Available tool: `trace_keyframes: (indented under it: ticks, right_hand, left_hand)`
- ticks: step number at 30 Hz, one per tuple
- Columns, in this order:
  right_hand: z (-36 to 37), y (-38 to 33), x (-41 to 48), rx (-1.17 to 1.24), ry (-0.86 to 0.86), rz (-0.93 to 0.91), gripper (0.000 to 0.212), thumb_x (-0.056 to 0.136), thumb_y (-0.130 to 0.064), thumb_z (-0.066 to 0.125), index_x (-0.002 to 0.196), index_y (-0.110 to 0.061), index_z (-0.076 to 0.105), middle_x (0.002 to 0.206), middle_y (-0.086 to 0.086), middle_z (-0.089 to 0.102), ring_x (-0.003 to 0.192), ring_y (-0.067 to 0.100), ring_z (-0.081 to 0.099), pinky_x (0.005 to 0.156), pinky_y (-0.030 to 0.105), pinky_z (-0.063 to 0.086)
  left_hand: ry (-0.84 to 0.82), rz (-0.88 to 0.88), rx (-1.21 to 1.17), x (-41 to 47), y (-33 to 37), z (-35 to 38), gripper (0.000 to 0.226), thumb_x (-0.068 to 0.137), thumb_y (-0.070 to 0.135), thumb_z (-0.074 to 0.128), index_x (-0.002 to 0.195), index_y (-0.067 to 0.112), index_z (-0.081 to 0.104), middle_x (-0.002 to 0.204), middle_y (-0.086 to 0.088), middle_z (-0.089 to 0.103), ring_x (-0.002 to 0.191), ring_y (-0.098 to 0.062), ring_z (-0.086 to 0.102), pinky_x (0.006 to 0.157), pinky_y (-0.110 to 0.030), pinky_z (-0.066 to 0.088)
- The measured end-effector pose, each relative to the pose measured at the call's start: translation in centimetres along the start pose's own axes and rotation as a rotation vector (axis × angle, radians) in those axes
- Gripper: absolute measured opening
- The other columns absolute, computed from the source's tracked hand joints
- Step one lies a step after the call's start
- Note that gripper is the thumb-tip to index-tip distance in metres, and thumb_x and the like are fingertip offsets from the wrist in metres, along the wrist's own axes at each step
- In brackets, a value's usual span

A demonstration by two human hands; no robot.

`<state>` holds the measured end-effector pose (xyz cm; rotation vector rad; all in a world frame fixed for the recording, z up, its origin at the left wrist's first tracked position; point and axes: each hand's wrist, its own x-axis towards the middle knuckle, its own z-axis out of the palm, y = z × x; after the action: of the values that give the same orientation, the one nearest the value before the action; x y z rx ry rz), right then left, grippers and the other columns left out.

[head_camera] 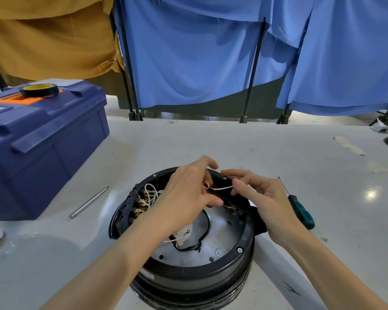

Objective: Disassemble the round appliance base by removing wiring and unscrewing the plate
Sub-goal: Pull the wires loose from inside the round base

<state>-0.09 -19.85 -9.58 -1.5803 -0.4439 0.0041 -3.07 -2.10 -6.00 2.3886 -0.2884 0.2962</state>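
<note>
**Both hands on a white wire above the open base**

The left hand (pixel 188 195) reaches in over the far side of the round appliance base (pixel 211 276), its fingers curled and pinching one end of a short white wire (pixel 223 187) just beside the wire's brass ring terminal (pixel 207 183). The right hand (pixel 264 198) faces it from the other side, thumb and forefinger pinching the opposite end of the same wire, so the wire runs nearly level between the two hands, above the base's far rim.

The base stands on the table (pixel 278 153) directly in front of the person, open side up. Inside it lies a silver metal plate (pixel 220 233) with a black cable (pixel 207 222) looped across it. On the inner left wall a row of brass connectors (pixel 141 204) carries more white leads. A screw (pixel 239 250) sits in the black rim at the near right.

To the right of the base, close to the right wrist, a screwdriver (pixel 300 212) with a teal handle lies on the table. To the left lies a slim metal rod (pixel 89 202). Beyond that stands a blue toolbox (pixel 43 142), lid closed, with a roll of black tape (pixel 39 89) on top. Blue cloth (pixel 199 52) and mustard cloth (pixel 49 36) hang behind the table.
</note>
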Motion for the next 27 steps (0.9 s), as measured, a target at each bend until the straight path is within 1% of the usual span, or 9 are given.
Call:
trace_keyframes:
  ticks: [2,5,10,15,17,19,22,24,27]
  right_hand:
    - [-0.1,-0.1,0.1,-0.028,0.012,0.001,0.027,0.091,-0.010,0.061,0.068,0.002,0.064,0.113,-0.005,0.071,0.103,0.012,0.068,0.080,0.025,0.056]
    - [-0.1,-0.3,0.2,-0.027,0.008,-0.001,0.028,0.091,-0.008,0.061,0.065,0.003,0.062,0.108,-0.004,0.072,0.091,0.010,0.070,0.075,0.020,0.055]
    - [-0.2,-0.5,0.1,-0.045,0.056,-0.022,0.029,0.090,-0.007,0.063,0.061,-0.010,0.068,0.094,0.001,0.074,0.083,0.005,0.068,0.070,0.010,0.049]
    - [0.2,-0.9,0.0,-0.122,0.042,-0.006,0.011,0.086,-0.024,0.069,0.080,-0.020,0.077,0.086,-0.003,0.074,0.087,0.013,0.068,0.074,0.022,0.053]
    - [0.4,-1.1,0.0,-0.244,0.016,-0.049,0.008,0.084,-0.024,0.072,0.079,-0.021,0.078,0.088,-0.007,0.074,0.097,0.014,0.064,0.082,0.031,0.048]
    - [0.6,-1.2,-0.1,-0.306,0.020,-0.063,0.010,0.083,-0.019,0.074,0.073,-0.019,0.078,0.085,-0.009,0.073,0.101,0.011,0.061,0.083,0.031,0.044]
    - [0.6,-1.7,-0.2,-0.375,0.063,0.003,0.016,0.082,-0.023,0.074,0.067,-0.020,0.075,0.093,-0.007,0.066,0.099,0.009,0.061,0.088,0.019,0.039]
    - [0.7,-2.1,-0.1,-0.462,0.069,0.017,0.019,0.083,-0.029,0.073,0.065,-0.023,0.073,0.100,-0.005,0.062,0.094,-0.004,0.056,0.080,0.003,0.033]
    - [1.1,-2.3,0.4,-0.563,0.140,-0.007,0.024,0.083,-0.036,0.070,0.061,-0.028,0.068,0.096,-0.005,0.058,0.083,-0.015,0.048,0.071,-0.002,0.030]
  left_hand:
    - [-0.015,-0.064,-0.023,-0.1,-0.6,-0.1,0.042,0.069,0.019,0.083,0.105,0.023,0.060,0.081,0.009,0.064,0.068,-0.004,0.062,0.071,-0.024,0.052]
    - [0.024,-0.072,-0.001,-0.3,-1.2,-0.2,0.020,0.077,0.015,0.076,0.093,0.023,0.066,0.081,0.010,0.066,0.074,-0.001,0.063,0.073,-0.020,0.051]
    - [0.099,-0.070,0.015,-0.4,-1.3,-0.4,0.004,0.080,0.017,0.075,0.078,0.020,0.072,0.084,0.006,0.067,0.079,-0.009,0.062,0.079,-0.028,0.050]
    - [0.170,-0.038,0.006,0.0,-0.9,-0.4,0.002,0.079,0.011,0.074,0.077,0.012,0.074,0.080,0.000,0.068,0.076,-0.015,0.058,0.071,-0.027,0.045]
    - [0.146,-0.010,0.008,0.1,-0.7,-0.3,0.001,0.078,0.009,0.074,0.078,0.011,0.074,0.079,-0.001,0.068,0.076,-0.016,0.059,0.071,-0.028,0.045]
    - [0.121,0.026,0.007,0.2,-0.6,-0.2,0.002,0.077,0.010,0.076,0.077,0.011,0.075,0.078,0.002,0.067,0.074,-0.013,0.058,0.069,-0.023,0.042]
    - [0.103,0.007,-0.037,0.3,-1.0,-0.9,0.006,0.074,0.012,0.079,0.074,0.017,0.075,0.075,0.007,0.067,0.071,-0.007,0.060,0.067,-0.015,0.044]
    - [0.035,-0.027,-0.043,0.4,-1.2,-1.7,0.011,0.072,0.013,0.080,0.077,0.022,0.075,0.075,0.007,0.070,0.073,-0.007,0.065,0.071,-0.021,0.050]
    - [-0.076,-0.065,0.105,0.7,-1.8,-2.8,0.019,0.073,0.013,0.080,0.087,0.025,0.076,0.078,0.005,0.072,0.075,-0.009,0.066,0.072,-0.023,0.052]
